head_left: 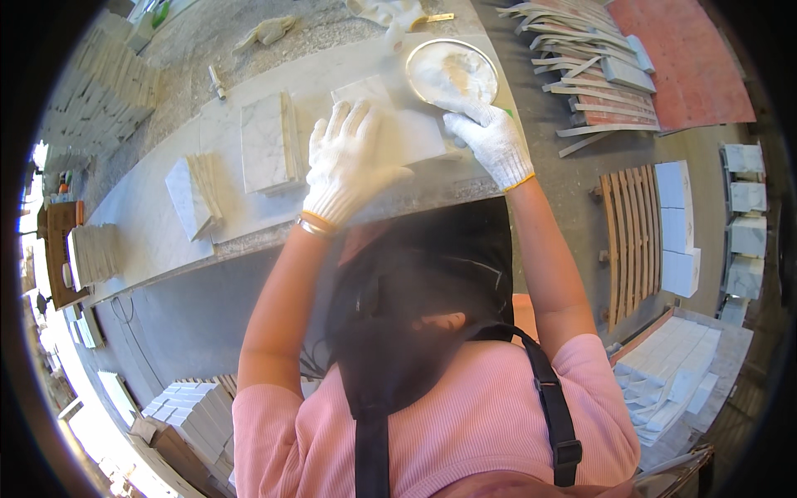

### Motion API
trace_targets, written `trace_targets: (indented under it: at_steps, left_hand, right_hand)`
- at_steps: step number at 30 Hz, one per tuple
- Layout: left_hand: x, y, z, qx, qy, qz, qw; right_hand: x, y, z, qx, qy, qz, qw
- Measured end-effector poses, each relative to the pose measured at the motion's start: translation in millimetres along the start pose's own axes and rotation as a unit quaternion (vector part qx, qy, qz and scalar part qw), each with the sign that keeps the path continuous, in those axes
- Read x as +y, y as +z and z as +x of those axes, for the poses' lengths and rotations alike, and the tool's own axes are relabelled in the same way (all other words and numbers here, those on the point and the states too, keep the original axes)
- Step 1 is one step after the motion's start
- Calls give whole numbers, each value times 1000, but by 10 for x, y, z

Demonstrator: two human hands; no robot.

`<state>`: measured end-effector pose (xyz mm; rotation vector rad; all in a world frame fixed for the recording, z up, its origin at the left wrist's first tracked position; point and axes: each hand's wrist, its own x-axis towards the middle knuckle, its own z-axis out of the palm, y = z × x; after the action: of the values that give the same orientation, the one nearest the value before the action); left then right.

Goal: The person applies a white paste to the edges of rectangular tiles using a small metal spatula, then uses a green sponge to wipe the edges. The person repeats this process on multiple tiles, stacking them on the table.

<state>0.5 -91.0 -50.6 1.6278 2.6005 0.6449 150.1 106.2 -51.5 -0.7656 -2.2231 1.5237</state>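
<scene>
My left hand (347, 162), in a white knitted glove, is spread open with its fingers pointing away from me, over the near left part of a white marble tile (415, 137). Whether it touches the tile I cannot tell. My right hand (491, 139), gloved too, is at the tile's right end, just below a round bowl (452, 62) of white paste. Its fingers are curled in; anything between them is hidden. Beyond my left fingers lies another pale tile piece (363, 90). Left of that hand sit a stack of rectangular marble tiles (267, 141) and a stack of angled pieces (191, 195).
The worktable (166, 257) has a near edge in front of my body. A small metal tool (217, 83) and crumpled cloths (266, 33) lie farther back. More tile stacks (104, 79) stand at left. On the right are pale strips (594, 62) and a wooden pallet (633, 241).
</scene>
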Motion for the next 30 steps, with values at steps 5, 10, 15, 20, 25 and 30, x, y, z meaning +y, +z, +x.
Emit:
trace_targets:
  at_steps: [5,10,15,20,25,30]
  left_hand:
    - [-15,28,1,13,-7,-13,1000]
    - [-24,39,-5,16,-9,-15,1000]
    - [-33,49,-11,43,8,-21,999]
    - [-12,40,-6,34,-1,-16,999]
    - [5,46,-5,38,-5,-18,999]
    - [1,51,-5,32,0,-14,999]
  right_hand:
    - [6,-5,-12,-40,53,1,998]
    - [-46,-41,-318,-39,-5,-23,999]
    - [-78,-51,-394,-29,23,-18,999]
    - [-48,-24,-278,-8,-36,-55,998]
    - [13,-3,-448,-14,-3,-25,1000]
    - [62,127,-571,36,6,-10,999]
